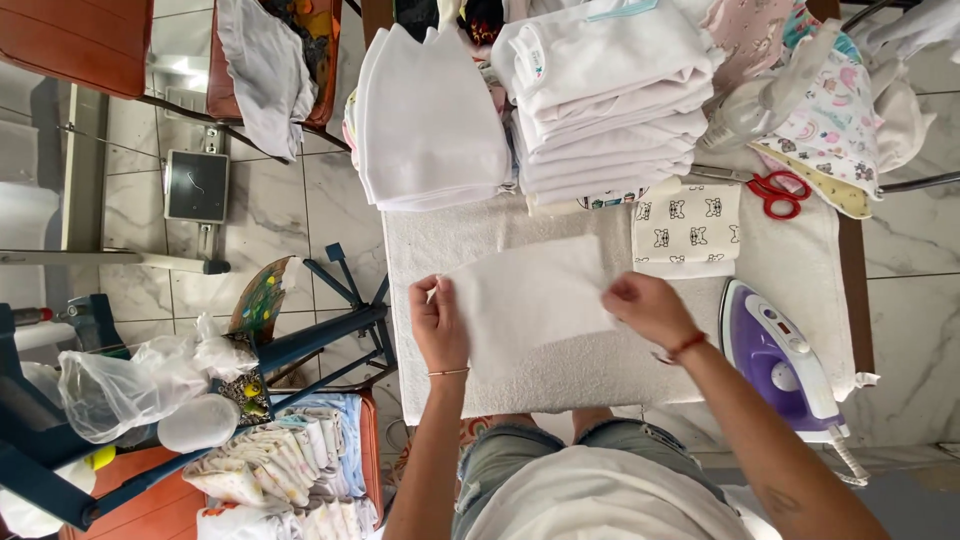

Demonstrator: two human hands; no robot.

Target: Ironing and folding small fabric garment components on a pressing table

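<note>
Two stacks [600,100] done: folded white, far on bench [800,270].
In hand: white cloth [530,300], flat, unfolded.
Fingers: left hand [440,325], right hand [648,308] pinching its edges.

White cloth piece [530,300] lies flat, edges pinched.

So the cloth piece [530,300] sits dead center on the counter [800,260], left hand [440,325] pinching its 9 o'clock edge and right hand [648,308] on its 3 o'clock edge. Iron [780,360] stands at about 4 o'clock, just beside the right wrist. At 12 there are two stacks of folded cloths [600,100], side by side. A small printed cloth [688,228] lies at 2 o'clock, with scissors [778,192] just behind it. Off the counter, at 8 o'clock, a pile of folded pieces [290,460] sits on a stool, plastic bag [130,385] further left.
</note>
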